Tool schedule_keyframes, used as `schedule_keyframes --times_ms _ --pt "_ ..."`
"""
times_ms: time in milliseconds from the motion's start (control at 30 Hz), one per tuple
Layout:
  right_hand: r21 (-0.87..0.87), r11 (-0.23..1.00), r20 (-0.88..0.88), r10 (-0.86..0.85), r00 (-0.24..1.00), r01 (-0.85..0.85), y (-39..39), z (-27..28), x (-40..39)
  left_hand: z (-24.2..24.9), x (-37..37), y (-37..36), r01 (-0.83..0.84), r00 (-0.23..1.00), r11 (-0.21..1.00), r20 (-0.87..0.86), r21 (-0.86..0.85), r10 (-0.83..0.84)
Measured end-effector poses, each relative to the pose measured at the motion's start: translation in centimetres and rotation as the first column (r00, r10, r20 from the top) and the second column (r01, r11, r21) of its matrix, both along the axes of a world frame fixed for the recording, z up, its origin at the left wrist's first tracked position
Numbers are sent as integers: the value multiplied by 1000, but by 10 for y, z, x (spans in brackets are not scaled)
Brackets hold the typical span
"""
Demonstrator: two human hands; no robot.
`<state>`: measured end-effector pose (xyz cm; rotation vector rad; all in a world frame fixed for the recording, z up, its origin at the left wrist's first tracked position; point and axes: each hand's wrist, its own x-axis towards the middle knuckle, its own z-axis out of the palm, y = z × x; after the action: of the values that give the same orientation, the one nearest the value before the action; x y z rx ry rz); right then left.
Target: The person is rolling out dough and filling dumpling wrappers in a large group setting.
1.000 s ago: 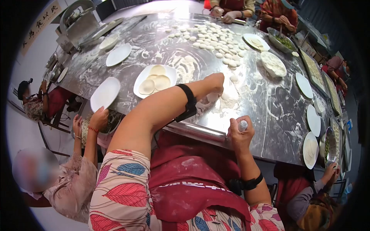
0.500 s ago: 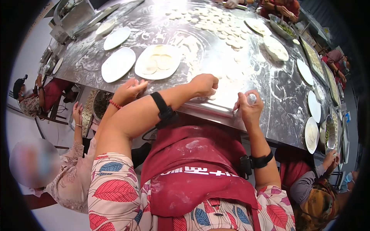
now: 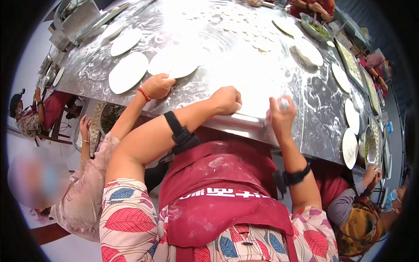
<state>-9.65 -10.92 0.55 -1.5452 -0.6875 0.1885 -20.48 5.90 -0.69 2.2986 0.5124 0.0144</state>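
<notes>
At the near edge of the floury steel table (image 3: 312,126), my left hand (image 3: 226,100) is curled with its fingers pinched down. A pale bit of dough showed at those fingertips just before; now my fingers and the glare mostly hide it. To its right, my right hand (image 3: 281,117) is wrapped round a rolling pin (image 3: 284,104), of which only the pale rounded end shows. Slight motion blur softens that hand. Many flat dough rounds (image 3: 262,43) lie farther back on the table.
A co-worker's hand with a red bead bracelet (image 3: 159,86) is at the near rim of a white plate (image 3: 174,65), left of my hands. Another white plate (image 3: 128,73) lies beside it. Plates and a metal bowl (image 3: 370,146) line the right side, where other people work.
The co-worker's braceleted hand has moved up and right to the plate's edge. My right hand has shifted slightly up and left; my left hand stays low at the table edge. Glare has grown.
</notes>
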Motion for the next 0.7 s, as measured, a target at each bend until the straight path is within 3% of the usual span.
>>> schedule_keyframes --times_ms 100,133,233,267,367,400,500,533,633,700 --pt "4 1000 52 11 999 -11 33 -2 23 13 15 -5 -56 995 989 -78 135 67" --pt "-6 1000 55 28 998 -28 39 -1 26 11 21 -3 -9 998 986 -57 168 19" --pt "-58 998 22 19 1000 -18 25 2 18 13 27 2 157 987 987 -42 36 -155" --pt "-74 997 89 -1 996 8 13 0 13 13 26 1 194 979 978 -73 78 -188" --pt "-23 998 -53 52 997 -53 -23 -5 -13 5 17 4 32 1000 998 -1 61 -32" --pt "-32 999 -20 43 999 -44 -20 -4 -11 2 13 8 30 999 997 -37 -76 -33" --pt "-51 999 78 17 997 -13 10 3 9 14 9 6 135 988 991 -82 -3 -134" --pt "-23 1000 166 -8 986 12 27 -9 26 19 12 4 91 994 996 -61 27 -89" --pt "-11 998 58 64 996 -63 47 1 32 7 30 9 90 996 990 -19 108 -88" --pt "-18 999 43 34 998 -33 30 0 25 6 30 12 134 989 990 -63 50 -130"
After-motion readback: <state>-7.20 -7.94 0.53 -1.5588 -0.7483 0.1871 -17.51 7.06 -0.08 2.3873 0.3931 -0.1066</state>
